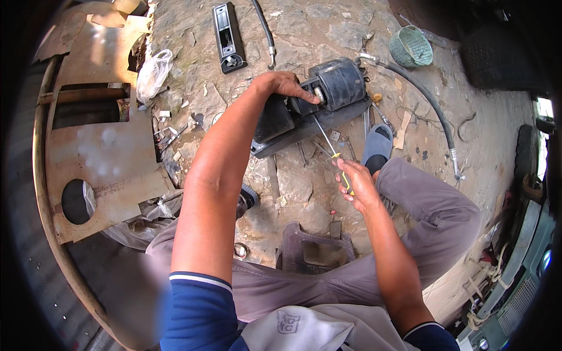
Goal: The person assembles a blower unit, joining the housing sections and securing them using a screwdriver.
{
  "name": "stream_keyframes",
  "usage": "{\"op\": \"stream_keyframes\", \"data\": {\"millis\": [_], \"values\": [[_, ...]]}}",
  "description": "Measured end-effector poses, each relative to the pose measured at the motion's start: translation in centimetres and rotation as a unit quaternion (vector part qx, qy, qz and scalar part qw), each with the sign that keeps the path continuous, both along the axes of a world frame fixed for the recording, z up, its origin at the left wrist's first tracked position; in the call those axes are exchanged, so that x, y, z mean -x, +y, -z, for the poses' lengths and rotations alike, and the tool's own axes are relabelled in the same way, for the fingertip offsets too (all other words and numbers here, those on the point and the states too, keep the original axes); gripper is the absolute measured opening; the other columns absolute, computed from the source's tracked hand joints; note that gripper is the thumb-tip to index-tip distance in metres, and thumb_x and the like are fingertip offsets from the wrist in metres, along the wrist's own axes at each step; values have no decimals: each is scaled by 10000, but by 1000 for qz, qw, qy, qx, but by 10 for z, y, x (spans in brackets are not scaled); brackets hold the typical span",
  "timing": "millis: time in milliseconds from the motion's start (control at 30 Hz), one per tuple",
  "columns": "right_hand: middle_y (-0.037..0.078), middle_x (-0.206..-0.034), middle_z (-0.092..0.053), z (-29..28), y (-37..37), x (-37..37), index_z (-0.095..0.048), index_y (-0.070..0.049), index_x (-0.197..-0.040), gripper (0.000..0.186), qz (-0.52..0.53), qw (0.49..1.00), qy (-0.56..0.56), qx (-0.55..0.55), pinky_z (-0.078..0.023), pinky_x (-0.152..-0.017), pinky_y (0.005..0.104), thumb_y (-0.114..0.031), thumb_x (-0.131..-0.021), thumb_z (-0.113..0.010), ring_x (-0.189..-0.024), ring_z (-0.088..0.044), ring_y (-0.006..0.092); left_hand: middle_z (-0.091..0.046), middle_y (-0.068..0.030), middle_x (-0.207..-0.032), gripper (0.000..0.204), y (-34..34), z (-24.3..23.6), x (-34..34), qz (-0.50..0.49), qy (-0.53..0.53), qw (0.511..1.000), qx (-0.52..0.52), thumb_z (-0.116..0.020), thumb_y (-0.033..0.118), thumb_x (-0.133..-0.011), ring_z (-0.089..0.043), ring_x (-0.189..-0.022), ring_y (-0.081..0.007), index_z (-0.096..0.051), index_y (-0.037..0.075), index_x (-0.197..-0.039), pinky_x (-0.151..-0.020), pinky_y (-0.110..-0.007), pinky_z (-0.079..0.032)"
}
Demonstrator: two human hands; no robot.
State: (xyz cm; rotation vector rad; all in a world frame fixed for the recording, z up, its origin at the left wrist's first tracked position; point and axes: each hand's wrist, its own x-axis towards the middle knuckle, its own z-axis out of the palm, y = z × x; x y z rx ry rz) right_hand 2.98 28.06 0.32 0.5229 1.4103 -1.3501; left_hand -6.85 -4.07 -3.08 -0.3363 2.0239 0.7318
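The screwdriver (335,157) is gripped by the right hand (359,186); the left hand (288,85), grip unclear, could be jabbed if it slips.

Dark outlined emblem (288,322) on the grey shirt front (321,332), any lettering within it illegible.
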Motion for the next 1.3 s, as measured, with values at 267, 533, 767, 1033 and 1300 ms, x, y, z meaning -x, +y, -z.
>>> {"op": "stream_keyframes", "data": {"millis": [267, 533, 767, 1033, 1300], "values": [[27, -776, -542, 12, 5, 2, -591, -53, -1208, 394, -37, 999, 5, 1, -262, -342, 212, -379, -989, -620, -476, -454, 78, -566, -233, -1395, 1166, -45, -5, -52, -138, 77, 978, -137, -701, 853, -633, -563, -1272, -339, -533, 17, -1429, -1070, -427, -443], [32, -757, -538, 17, 3, 0, -569, -51, -1295, 446, -43, 999, 1, -6, -274, -326, 225, -372, -989, -614, -438, -445, 92, -531, -267, -1413, 1289, -44, -2, -108, -100, 212, 972, -11, -916, 611, -538, -519, -1321, -354, -362, -55, -1492, -1099, -394, -427], [33, -783, -539, 17, 4, 5, -544, -67, -1295, 452, -10, 996, -70, 60, -282, -332, 232, -378, -977, -626, -479, -467, 110, -573, -243, -1372, 1195, -47, -8, -107, -127, 194, 972, -41, -909, 600, -537, -561, -1275, -335, -454, -44, -1435, -1069, -402, -453], [78, -801, -598, 17, -10, -2, -558, -27, -1137, 427, -69, 994, 78, -20, -440, -410, 326, -320, -889, -745, -549, -571, 176, -518, -215, -1334, 1255, -36, -4, -117, -62, 269, 952, 130, -869, 714, -485, -480, -1283, -437, -438, 74, -1476, -1058, -469, -426], [103, -786, -629, 15, -12, 17, -597, -32, -989, 304, -73, 994, 76, 14, -400, -385, 298, -326, -935, -655, -546, -562, 176, -472, -209, -1441, 1345, -8, -32, -124, -25, 231, 951, 203, -927, 578, -478, -426, -1367, -402, -293, 39, -1535, -1106, -461, -404]]}}
